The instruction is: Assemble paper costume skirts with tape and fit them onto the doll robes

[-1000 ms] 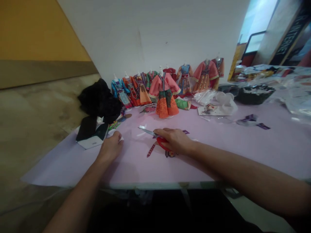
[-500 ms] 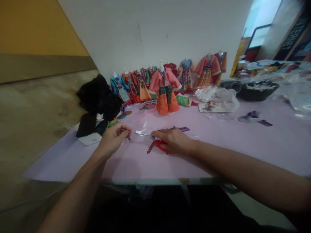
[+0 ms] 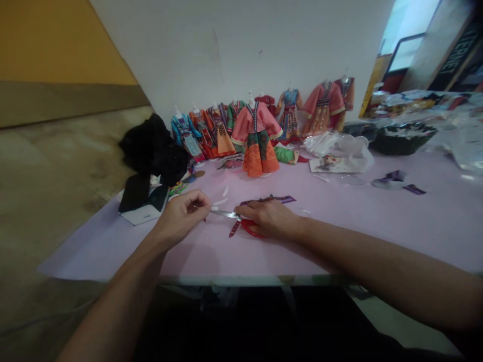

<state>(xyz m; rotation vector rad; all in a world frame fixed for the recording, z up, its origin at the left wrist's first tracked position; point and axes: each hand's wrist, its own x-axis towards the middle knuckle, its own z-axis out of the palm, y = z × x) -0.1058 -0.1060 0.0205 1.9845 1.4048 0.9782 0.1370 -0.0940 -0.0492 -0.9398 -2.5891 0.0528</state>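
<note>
My right hand point(image 3: 269, 217) holds red-handled scissors point(image 3: 226, 214), their blades pointing left just above the pink table cover. Close to the blade tips, my left hand point(image 3: 190, 211) is pinched round a small dark red piece, which is mostly hidden by the fingers. A short red patterned strip point(image 3: 234, 229) lies below the scissors. Behind my right hand is a purple strip point(image 3: 287, 199), partly covered by the hand.
Small dressed forms point(image 3: 256, 136) stand along the wall. At the left are a black cloth heap point(image 3: 153, 148) and a white box point(image 3: 140, 215). Plastic bags point(image 3: 324, 143), a dark basket point(image 3: 403, 138) and purple scraps point(image 3: 393, 177) lie at the right.
My left hand has moved slightly right, up to the scissor tips, and the small red piece shows less. My right hand with the scissors has hardly moved.
</note>
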